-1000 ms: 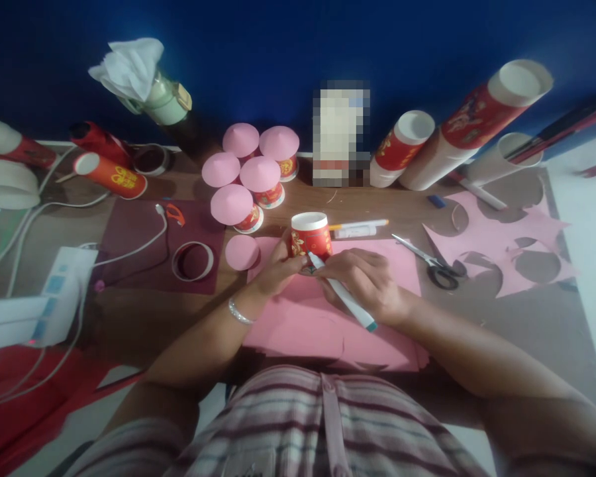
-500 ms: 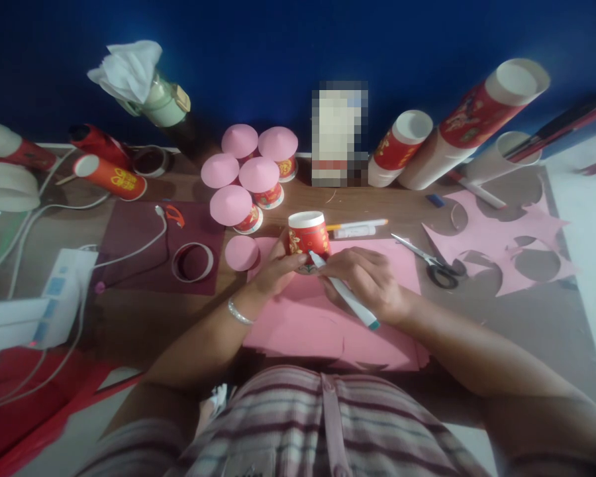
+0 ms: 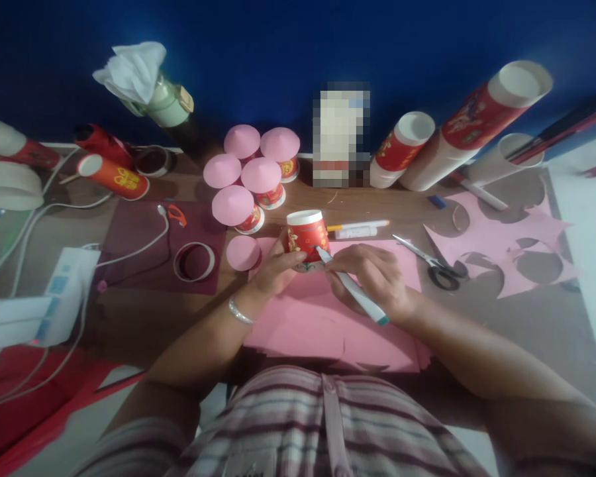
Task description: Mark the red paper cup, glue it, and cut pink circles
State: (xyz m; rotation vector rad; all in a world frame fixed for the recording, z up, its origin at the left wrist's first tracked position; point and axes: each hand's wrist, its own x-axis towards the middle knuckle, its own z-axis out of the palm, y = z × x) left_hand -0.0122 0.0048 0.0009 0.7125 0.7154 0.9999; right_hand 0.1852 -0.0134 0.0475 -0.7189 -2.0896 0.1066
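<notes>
While on pink paper (image 3: 298, 318) — tapered red cup (image 3: 306, 235)

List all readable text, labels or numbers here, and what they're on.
None legible.
red cup in left hand: gold print, blurred.
lying red tube: gold mark, blurred.
pixelated box: unreadable.
marker in right hand: no text visible.

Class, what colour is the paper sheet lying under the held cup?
Pink; the paper sheet under the cup shows best in head view.
</notes>
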